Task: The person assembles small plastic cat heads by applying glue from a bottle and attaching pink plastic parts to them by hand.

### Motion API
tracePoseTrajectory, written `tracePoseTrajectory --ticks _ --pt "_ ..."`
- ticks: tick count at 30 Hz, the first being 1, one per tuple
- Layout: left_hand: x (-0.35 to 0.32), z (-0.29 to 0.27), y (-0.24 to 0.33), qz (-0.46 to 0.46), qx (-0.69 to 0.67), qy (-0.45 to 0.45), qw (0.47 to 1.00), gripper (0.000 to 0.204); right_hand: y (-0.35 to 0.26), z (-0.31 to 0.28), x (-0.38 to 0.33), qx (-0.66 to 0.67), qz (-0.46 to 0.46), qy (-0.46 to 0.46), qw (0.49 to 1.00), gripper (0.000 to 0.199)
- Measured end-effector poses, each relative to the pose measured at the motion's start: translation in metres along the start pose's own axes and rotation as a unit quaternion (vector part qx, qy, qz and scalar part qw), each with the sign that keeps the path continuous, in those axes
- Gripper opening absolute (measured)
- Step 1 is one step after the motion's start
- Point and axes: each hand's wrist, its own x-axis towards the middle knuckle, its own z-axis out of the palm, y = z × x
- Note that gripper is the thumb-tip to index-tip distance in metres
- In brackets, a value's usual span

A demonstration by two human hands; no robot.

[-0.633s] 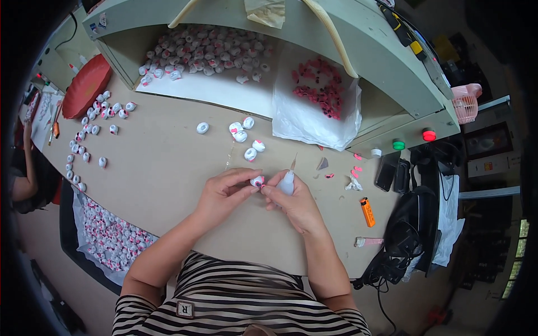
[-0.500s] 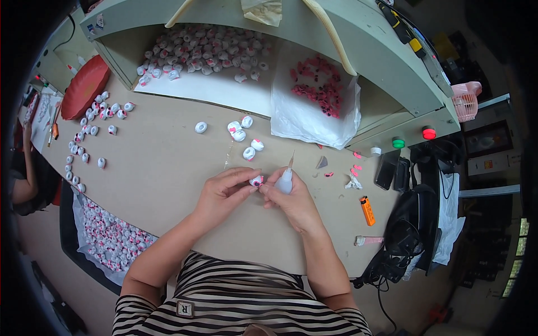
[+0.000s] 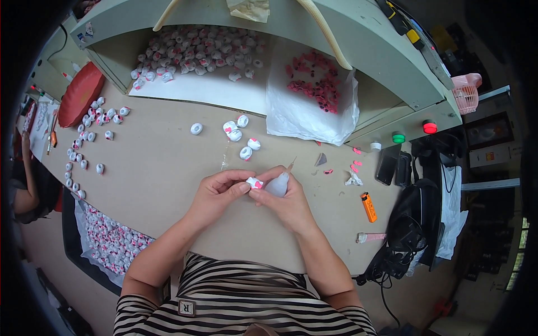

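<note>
Item: small white piece with pink spots [image 3: 255, 182], held at the middle of the tan table [image 3: 168, 185], just in front of the person's chest. Change since the earlier frames: almost none; both hands sit where they were half a second ago, fingertips meeting over the same piece, so the work on it reads as ongoing, not finished. Left hand [image 3: 216, 193]: fingers closed in a pinch on the left side of the piece. Right hand [image 3: 286, 201]: thumb and forefinger touch the piece's right side, while the other fingers wrap a small clear squeeze bottle [image 3: 278, 183]. Orientation: the bottle's long axis runs from the palm up and to the right, its thin nozzle [image 3: 291, 164] pointing away from the person, away from the piece. The piece is too small and too covered to give its long axis. Nearby: four loose white pieces [image 3: 242, 137] further up the table, an orange lighter [image 3: 368, 206] to the right, a plastic bag of pink parts [image 3: 314, 89] beyond.
</note>
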Motion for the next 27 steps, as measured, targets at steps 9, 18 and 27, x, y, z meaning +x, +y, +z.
tracePoseTrajectory --ticks 9,18,27 --pt "-0.009 -0.022 0.007 0.038 0.041 0.056 0.997 0.022 0.000 0.002 0.003 0.044 0.052 -0.023 0.997 0.018" --pt "0.029 -0.065 0.051 0.267 0.657 0.310 0.633 0.027 -0.002 -0.013 0.000 -0.185 -0.002 0.020 0.982 0.028" --pt "0.027 -0.041 0.031 0.161 0.314 0.176 0.919 0.026 -0.011 -0.014 -0.010 -0.129 -0.099 0.060 0.985 0.024"
